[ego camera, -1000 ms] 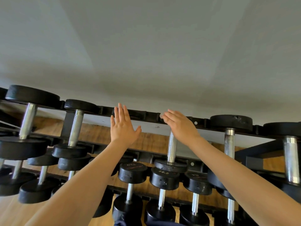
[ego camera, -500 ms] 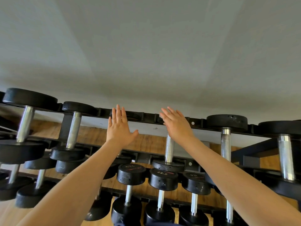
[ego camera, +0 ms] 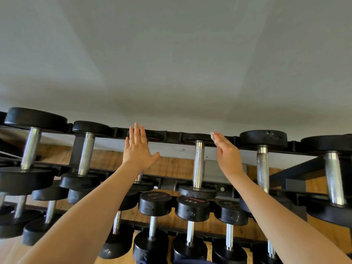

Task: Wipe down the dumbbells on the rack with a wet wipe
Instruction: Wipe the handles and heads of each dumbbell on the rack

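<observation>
A black dumbbell rack [ego camera: 172, 134] holds several black dumbbells with chrome handles on its tiers. My left hand [ego camera: 137, 151] lies flat, fingers straight, over the far head of a top-tier dumbbell [ego camera: 154, 135]. My right hand [ego camera: 226, 155] is turned edge-on with straight fingers at the right rim of the far head of the neighbouring dumbbell [ego camera: 198, 164]. A small corner of white wet wipe [ego camera: 211, 134] sticks out at its fingertips. Most of the wipe is hidden behind the fingers.
Bigger dumbbells [ego camera: 263, 161] stand to the right and to the left [ego camera: 86, 151] on the top tier. A lower tier carries dumbbells marked 22.5 [ego camera: 192, 208]. A grey wall [ego camera: 171, 63] rises just behind the rack. Wooden floor [ego camera: 171, 168] shows through.
My right hand has slid rightward off the dumbbell's far head and turned edge-on, uncovering the chrome handle and a corner of wipe. The left hand has stayed flat in place.
</observation>
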`<move>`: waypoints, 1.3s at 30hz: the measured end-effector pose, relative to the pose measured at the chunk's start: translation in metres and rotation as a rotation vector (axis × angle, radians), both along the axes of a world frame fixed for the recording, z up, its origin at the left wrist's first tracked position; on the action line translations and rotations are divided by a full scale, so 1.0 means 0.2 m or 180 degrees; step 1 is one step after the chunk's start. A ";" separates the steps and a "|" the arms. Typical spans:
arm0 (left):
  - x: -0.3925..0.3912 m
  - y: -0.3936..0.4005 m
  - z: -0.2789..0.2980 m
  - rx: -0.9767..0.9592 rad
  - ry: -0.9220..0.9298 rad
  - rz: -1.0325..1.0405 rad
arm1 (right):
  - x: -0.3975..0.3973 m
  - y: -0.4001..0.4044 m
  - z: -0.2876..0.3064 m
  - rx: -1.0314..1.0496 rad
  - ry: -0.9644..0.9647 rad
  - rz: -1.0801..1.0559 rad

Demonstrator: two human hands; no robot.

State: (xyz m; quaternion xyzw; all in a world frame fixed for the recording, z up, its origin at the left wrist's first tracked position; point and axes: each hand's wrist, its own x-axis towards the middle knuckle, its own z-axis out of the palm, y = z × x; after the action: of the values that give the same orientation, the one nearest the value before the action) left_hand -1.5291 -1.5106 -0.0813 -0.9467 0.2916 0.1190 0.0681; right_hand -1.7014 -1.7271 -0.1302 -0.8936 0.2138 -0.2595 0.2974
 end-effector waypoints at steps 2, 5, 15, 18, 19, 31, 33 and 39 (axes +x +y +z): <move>0.00 0.00 0.00 0.0005 -0.0015 0.0004 | 0.03 0.02 0.02 -0.0325 -0.0026 0.0075; -0.01 0.00 0.01 0.0023 0.0001 0.0013 | 0.09 0.06 0.06 -0.0963 0.0115 0.0501; -0.08 0.02 0.05 -0.0101 0.0223 0.0124 | -0.01 -0.04 0.05 -0.0490 0.0283 0.0377; -0.26 0.04 0.04 -0.0324 0.0417 -0.0052 | -0.10 -0.03 0.07 -0.0115 0.0355 0.0221; -0.34 0.04 0.03 -0.0407 0.0528 -0.0219 | -0.13 -0.02 0.08 0.0010 0.0361 0.0129; -0.76 0.23 -0.17 -0.0029 0.1057 -0.1484 | -0.48 0.57 0.04 -0.0275 0.0461 0.0222; -0.75 0.24 -0.18 -0.0032 0.1139 -0.1423 | -0.42 0.67 0.02 -0.0717 0.0575 0.0438; -0.72 0.25 -0.16 0.0014 0.1281 -0.1409 | -0.41 0.74 -0.07 -0.1277 0.0851 0.0617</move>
State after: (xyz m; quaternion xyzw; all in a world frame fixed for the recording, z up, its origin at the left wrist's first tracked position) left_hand -1.6738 -1.4603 -0.1141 -0.8173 0.4984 0.2871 0.0354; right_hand -1.7825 -1.5799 -0.1441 -0.9774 0.1088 -0.1466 0.1069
